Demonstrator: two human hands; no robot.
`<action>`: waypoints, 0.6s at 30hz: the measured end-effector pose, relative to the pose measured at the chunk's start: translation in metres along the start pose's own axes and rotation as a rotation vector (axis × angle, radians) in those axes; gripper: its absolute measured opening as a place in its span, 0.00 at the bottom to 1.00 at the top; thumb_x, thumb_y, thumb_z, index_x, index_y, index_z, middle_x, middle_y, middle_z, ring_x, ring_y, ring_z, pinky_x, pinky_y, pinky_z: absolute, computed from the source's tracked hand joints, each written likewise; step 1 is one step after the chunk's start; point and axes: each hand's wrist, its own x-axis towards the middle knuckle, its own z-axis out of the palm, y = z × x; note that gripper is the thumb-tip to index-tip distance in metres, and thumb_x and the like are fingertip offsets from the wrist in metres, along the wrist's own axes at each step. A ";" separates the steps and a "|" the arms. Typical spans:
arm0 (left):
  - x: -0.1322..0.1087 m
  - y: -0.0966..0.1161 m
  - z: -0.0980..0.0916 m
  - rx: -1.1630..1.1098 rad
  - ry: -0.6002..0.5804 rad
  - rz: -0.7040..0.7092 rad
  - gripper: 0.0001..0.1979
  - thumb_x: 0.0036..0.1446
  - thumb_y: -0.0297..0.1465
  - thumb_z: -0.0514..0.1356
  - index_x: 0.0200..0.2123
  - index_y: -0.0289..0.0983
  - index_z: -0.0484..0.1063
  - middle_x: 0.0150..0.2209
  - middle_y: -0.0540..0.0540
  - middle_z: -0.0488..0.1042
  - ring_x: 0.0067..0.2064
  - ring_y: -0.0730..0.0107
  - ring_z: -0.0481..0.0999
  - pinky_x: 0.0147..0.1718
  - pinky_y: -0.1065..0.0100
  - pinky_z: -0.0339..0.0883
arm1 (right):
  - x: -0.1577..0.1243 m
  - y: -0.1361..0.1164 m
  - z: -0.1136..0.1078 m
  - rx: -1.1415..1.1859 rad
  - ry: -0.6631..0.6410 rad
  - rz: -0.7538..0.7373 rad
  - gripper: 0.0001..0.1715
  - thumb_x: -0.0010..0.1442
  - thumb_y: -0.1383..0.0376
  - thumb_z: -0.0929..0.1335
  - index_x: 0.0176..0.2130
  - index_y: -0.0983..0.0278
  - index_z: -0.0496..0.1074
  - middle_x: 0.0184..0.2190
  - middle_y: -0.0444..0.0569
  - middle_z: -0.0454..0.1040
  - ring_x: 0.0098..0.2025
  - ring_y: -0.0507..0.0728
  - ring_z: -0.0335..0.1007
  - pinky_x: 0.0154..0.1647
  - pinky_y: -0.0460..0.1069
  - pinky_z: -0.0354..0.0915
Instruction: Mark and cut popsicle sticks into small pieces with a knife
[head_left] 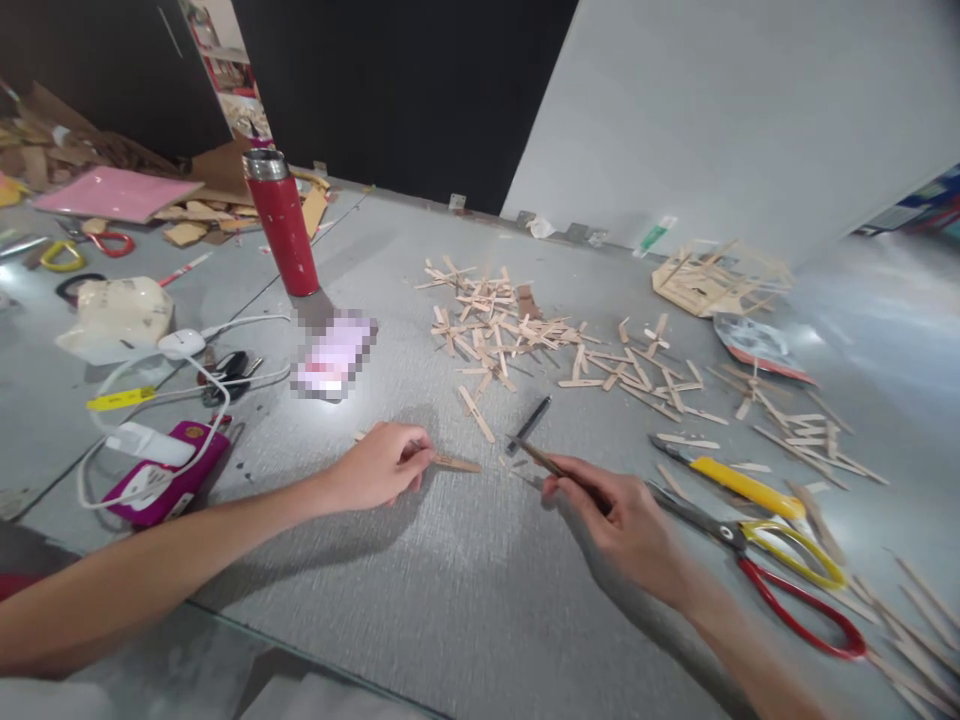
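In the middle of the table, my left hand (394, 462) is closed on a flat wooden craft stick (459, 464), which pokes out on both sides of the fingers. My right hand (611, 510) grips a slim dark tool (551, 463) whose tip points up and left; its exact kind is unclear. Near that tip lies a short black bar (529, 424), with small wood scraps (510, 462) just below. A loose craft stick (476, 414) rests farther back, in front of a spread pile of cut wooden pieces (502, 325).
Right of my right hand lie a yellow utility knife (746, 487) and scissors with red and yellow handles (802, 610). A wooden stick frame (716, 280) stands at the back right. To the left are a phone (335, 355), a red bottle (281, 225) and a purple power bank (169, 475) with cables.
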 end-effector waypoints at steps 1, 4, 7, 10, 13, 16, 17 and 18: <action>-0.001 0.002 -0.001 0.001 -0.006 -0.018 0.12 0.67 0.35 0.53 0.31 0.38 0.66 0.25 0.51 0.75 0.14 0.78 0.65 0.16 0.73 0.56 | -0.001 -0.002 0.000 -0.002 -0.004 -0.004 0.22 0.69 0.53 0.61 0.44 0.61 0.78 0.29 0.45 0.79 0.21 0.52 0.62 0.23 0.48 0.60; -0.004 0.010 -0.001 0.038 -0.042 -0.062 0.13 0.67 0.35 0.53 0.30 0.38 0.68 0.21 0.51 0.74 0.14 0.77 0.64 0.16 0.73 0.55 | -0.004 -0.011 0.004 -0.029 -0.038 -0.029 0.21 0.70 0.54 0.60 0.47 0.60 0.78 0.31 0.45 0.80 0.22 0.53 0.67 0.27 0.49 0.65; -0.009 0.016 0.002 0.052 -0.107 -0.090 0.14 0.68 0.36 0.52 0.30 0.38 0.66 0.20 0.52 0.74 0.14 0.76 0.65 0.16 0.73 0.56 | -0.010 -0.023 0.016 -0.065 -0.100 -0.078 0.22 0.71 0.58 0.60 0.59 0.57 0.72 0.35 0.45 0.81 0.30 0.55 0.74 0.37 0.50 0.70; -0.011 0.017 0.007 0.034 -0.144 -0.097 0.14 0.71 0.38 0.48 0.33 0.39 0.64 0.21 0.52 0.74 0.14 0.76 0.67 0.16 0.74 0.58 | -0.014 -0.036 0.034 -0.085 -0.054 -0.081 0.24 0.71 0.60 0.60 0.63 0.57 0.68 0.27 0.41 0.78 0.26 0.54 0.73 0.34 0.50 0.70; -0.012 0.014 0.010 0.025 -0.148 -0.089 0.15 0.72 0.38 0.46 0.33 0.40 0.62 0.21 0.53 0.73 0.15 0.75 0.69 0.17 0.74 0.58 | -0.016 -0.046 0.050 -0.072 0.059 -0.109 0.20 0.73 0.59 0.60 0.57 0.58 0.74 0.25 0.41 0.77 0.20 0.51 0.69 0.28 0.47 0.67; -0.011 0.011 0.011 0.037 -0.149 -0.081 0.16 0.72 0.37 0.47 0.30 0.39 0.62 0.19 0.53 0.72 0.15 0.75 0.69 0.18 0.74 0.59 | -0.020 -0.049 0.061 -0.088 0.127 -0.174 0.22 0.73 0.61 0.60 0.61 0.58 0.72 0.30 0.44 0.81 0.19 0.49 0.69 0.26 0.46 0.68; -0.011 0.010 0.012 0.052 -0.144 -0.075 0.17 0.72 0.37 0.47 0.29 0.39 0.62 0.19 0.53 0.71 0.15 0.76 0.69 0.18 0.74 0.60 | -0.022 -0.048 0.063 -0.096 0.130 -0.184 0.23 0.73 0.62 0.60 0.63 0.57 0.71 0.30 0.44 0.82 0.19 0.50 0.69 0.26 0.46 0.68; -0.011 0.010 0.012 0.069 -0.137 -0.069 0.18 0.72 0.37 0.46 0.28 0.39 0.62 0.18 0.53 0.71 0.15 0.76 0.69 0.19 0.73 0.61 | -0.024 -0.047 0.066 -0.100 0.118 -0.188 0.24 0.73 0.62 0.60 0.64 0.57 0.70 0.31 0.44 0.82 0.19 0.50 0.69 0.26 0.46 0.69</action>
